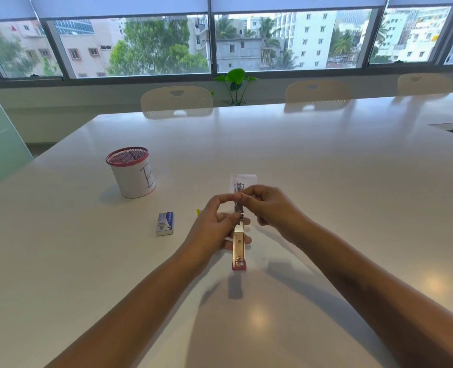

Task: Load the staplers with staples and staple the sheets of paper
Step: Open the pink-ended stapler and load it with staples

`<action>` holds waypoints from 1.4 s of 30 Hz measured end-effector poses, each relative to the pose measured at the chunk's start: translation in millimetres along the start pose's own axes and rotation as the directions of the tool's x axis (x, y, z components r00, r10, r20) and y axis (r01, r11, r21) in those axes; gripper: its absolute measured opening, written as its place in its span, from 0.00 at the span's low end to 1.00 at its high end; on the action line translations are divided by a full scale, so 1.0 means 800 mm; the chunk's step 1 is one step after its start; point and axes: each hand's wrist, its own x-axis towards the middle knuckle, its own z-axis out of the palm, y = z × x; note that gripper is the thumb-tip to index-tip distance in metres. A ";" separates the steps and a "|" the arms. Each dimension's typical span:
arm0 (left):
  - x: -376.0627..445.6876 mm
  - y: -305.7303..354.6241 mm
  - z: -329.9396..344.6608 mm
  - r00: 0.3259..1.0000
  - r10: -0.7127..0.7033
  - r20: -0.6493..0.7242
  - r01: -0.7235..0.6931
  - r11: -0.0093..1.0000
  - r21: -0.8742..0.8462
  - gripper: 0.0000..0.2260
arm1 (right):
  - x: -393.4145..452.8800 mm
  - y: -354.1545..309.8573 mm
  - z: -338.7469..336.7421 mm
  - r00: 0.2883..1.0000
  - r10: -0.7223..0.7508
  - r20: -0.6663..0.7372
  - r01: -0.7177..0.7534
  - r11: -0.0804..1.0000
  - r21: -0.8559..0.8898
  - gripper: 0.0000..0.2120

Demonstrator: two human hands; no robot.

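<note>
The stapler (pixel 238 235) is opened out flat and held just above the worktop (pixel 326 181), near the middle of it and straight ahead of the person, its long axis running away from the body, with the pink end nearest and the open metal channel pointing toward the far edge. The left hand (pixel 217 227) wraps it from the left around its middle, thumb and fingers closed on the body. The right hand (pixel 265 205) sits at the far half, on the right side, with thumb and forefinger pinched narrow over the channel; whether a strip of staples is between them is too small to tell. Loading looks to be the step in hand, so any strip has to lie along that same line to drop in. A small sheet of paper (pixel 244 179) lies just beyond the stapler's far tip. The staple box (pixel 165 224) rests on the left, near the left hand, and a cup (pixel 131 176) with a mesh top stands farther left.
</note>
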 end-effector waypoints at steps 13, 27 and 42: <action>0.003 0.002 -0.008 0.993 -0.107 -0.048 0.099 0.985 -0.144 0.09 | 0.010 -0.008 -0.027 0.895 0.447 0.003 -0.317 0.630 0.710 0.18; 0.011 -0.001 -0.017 0.984 -0.149 -0.098 0.134 0.980 -0.145 0.10 | 0.006 -0.011 -0.024 0.949 0.313 0.039 -0.264 0.717 0.645 0.08; 0.018 -0.001 -0.039 0.993 -0.120 0.001 0.120 0.991 0.059 0.08 | 0.001 -0.010 -0.029 0.988 -0.107 -0.113 0.087 0.982 -0.169 0.04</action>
